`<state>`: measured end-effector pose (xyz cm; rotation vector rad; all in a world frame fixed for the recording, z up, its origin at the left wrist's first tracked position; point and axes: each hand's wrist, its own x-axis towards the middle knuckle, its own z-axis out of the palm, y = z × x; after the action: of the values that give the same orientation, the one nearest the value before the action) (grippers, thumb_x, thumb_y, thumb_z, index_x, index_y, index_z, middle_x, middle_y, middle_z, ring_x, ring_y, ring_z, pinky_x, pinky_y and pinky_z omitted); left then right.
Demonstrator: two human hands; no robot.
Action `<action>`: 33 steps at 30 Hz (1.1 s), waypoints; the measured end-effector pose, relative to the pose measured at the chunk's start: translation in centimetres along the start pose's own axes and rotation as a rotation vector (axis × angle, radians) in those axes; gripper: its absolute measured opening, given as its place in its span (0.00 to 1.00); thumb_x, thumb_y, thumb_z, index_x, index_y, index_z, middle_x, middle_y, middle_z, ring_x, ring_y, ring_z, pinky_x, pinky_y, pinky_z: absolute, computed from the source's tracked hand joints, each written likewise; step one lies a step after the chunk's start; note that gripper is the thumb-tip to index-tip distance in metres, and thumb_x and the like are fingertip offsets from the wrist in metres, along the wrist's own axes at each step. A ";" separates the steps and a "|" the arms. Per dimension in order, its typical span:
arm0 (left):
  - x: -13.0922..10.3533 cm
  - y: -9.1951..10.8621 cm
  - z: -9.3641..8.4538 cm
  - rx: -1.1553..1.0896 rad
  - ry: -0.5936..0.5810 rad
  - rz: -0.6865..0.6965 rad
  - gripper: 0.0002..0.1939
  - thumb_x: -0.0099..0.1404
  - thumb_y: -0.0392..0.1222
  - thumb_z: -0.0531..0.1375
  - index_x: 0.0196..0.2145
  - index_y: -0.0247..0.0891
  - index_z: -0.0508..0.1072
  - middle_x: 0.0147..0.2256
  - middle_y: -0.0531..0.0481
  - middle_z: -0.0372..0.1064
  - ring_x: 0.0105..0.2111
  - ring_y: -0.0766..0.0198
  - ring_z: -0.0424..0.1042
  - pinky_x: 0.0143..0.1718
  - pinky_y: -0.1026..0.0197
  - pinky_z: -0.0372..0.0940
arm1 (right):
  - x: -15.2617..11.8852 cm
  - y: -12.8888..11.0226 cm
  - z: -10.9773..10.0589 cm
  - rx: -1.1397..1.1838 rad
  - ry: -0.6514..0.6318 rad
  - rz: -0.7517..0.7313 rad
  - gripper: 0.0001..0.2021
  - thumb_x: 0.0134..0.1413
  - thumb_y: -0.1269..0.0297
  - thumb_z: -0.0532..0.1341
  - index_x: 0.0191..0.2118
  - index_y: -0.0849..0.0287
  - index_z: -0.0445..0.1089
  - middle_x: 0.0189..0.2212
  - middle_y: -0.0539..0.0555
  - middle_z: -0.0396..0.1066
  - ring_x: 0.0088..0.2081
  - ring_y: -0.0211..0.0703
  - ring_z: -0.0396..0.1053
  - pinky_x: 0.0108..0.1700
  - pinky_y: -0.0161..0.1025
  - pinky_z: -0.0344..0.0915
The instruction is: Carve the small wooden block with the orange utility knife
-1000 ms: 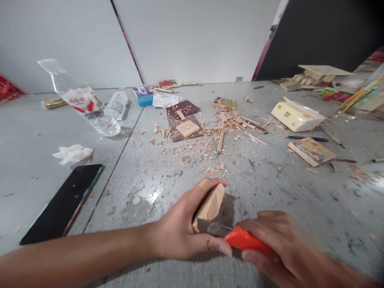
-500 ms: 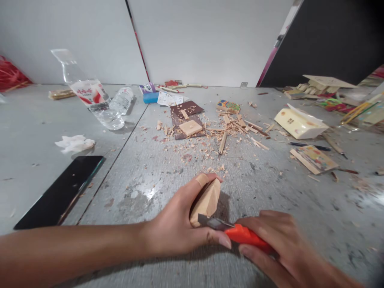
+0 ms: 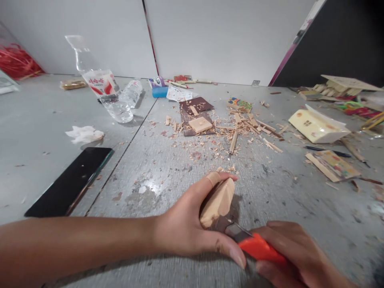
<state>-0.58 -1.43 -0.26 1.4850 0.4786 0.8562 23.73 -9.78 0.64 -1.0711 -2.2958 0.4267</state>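
Observation:
A pale, faceted wood block (image 3: 218,203) is held in my left hand (image 3: 187,218), its fingers behind the wood and a bandage round one finger. The left thumb lies stretched below the block. My right hand (image 3: 294,252) grips an orange utility knife (image 3: 261,249) near the bottom edge. Its grey blade points left, close to the lower end of the block and just above the left thumb; whether the tip touches the wood cannot be made out.
A black phone (image 3: 70,182) and crumpled tissue (image 3: 84,134) lie left. Beyond stand a tilted bottle (image 3: 100,84) and another bottle (image 3: 131,94). Shavings surround a small wood square (image 3: 200,125) and a carving tool (image 3: 233,143). At right sits a yellow tissue pack (image 3: 318,125).
The knife blade has moved off the block's lower face to just below and right of it. The whole view has shifted, with the table items now farther right.

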 end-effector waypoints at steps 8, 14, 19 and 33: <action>0.8 0.4 -0.5 0.095 -0.219 0.046 0.56 0.37 0.54 0.84 0.60 0.38 0.68 0.41 0.48 0.72 0.37 0.59 0.70 0.39 0.60 0.67 | 0.1 -0.4 -0.1 0.060 -0.098 -0.010 0.10 0.72 0.63 0.55 0.46 0.52 0.74 0.29 0.50 0.80 0.25 0.42 0.75 0.30 0.39 0.67; 1.0 0.6 -0.5 0.135 -0.219 0.070 0.51 0.42 0.55 0.83 0.59 0.38 0.68 0.45 0.44 0.73 0.40 0.57 0.71 0.42 0.59 0.69 | 1.1 -1.1 -0.9 0.000 -0.124 0.000 0.13 0.74 0.62 0.54 0.43 0.54 0.76 0.32 0.53 0.83 0.26 0.42 0.78 0.31 0.38 0.72; 0.9 0.8 -0.4 0.122 -0.237 0.058 0.49 0.43 0.53 0.83 0.58 0.38 0.68 0.46 0.44 0.72 0.42 0.55 0.71 0.45 0.58 0.69 | 1.3 -1.3 -1.1 0.003 -0.085 0.003 0.13 0.74 0.60 0.55 0.44 0.55 0.77 0.32 0.55 0.83 0.27 0.44 0.79 0.32 0.38 0.73; 0.8 1.7 -0.4 0.161 -0.295 -0.002 0.44 0.53 0.49 0.78 0.61 0.36 0.64 0.43 0.44 0.71 0.39 0.57 0.70 0.38 0.60 0.69 | -0.6 -0.2 0.3 0.002 -0.042 0.044 0.15 0.75 0.53 0.55 0.47 0.54 0.76 0.32 0.52 0.82 0.31 0.44 0.79 0.37 0.40 0.72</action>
<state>-0.70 -0.80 1.52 1.7260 0.3345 0.5942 23.75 -10.42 0.23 -1.1236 -2.3118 0.4729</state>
